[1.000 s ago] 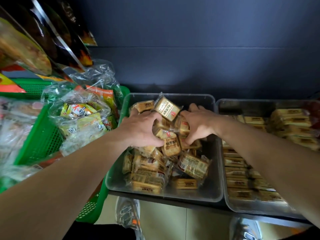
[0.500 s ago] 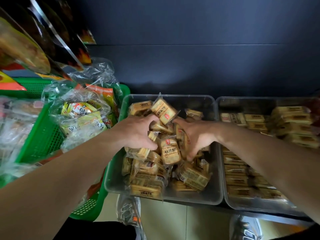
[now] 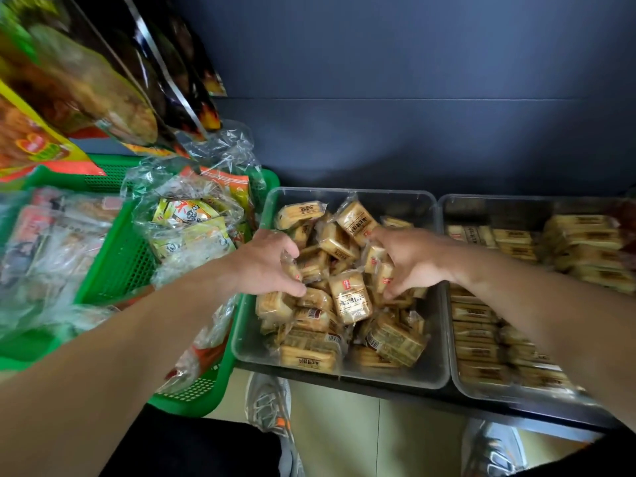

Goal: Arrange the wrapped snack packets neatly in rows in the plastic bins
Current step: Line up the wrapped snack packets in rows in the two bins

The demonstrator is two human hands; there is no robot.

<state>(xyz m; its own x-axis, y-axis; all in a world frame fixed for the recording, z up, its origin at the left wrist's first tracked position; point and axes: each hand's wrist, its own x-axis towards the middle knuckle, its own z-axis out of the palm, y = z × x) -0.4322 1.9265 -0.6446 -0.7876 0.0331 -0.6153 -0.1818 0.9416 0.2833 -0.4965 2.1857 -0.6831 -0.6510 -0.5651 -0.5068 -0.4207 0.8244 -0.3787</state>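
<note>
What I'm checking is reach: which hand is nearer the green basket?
Left. The left hand is at the bin's left edge, beside the green basket; the right hand is farther right, among the packets mid-bin.

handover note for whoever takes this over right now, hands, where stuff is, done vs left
Hands: left hand grips loose packets at the heap's left side; right hand grips some at its right.
Things: the heap lies jumbled in the middle bin; the right bin holds packets lying in rows.
Done: right bin looks arranged.
Left: lay the middle bin's heap in rows.
</note>
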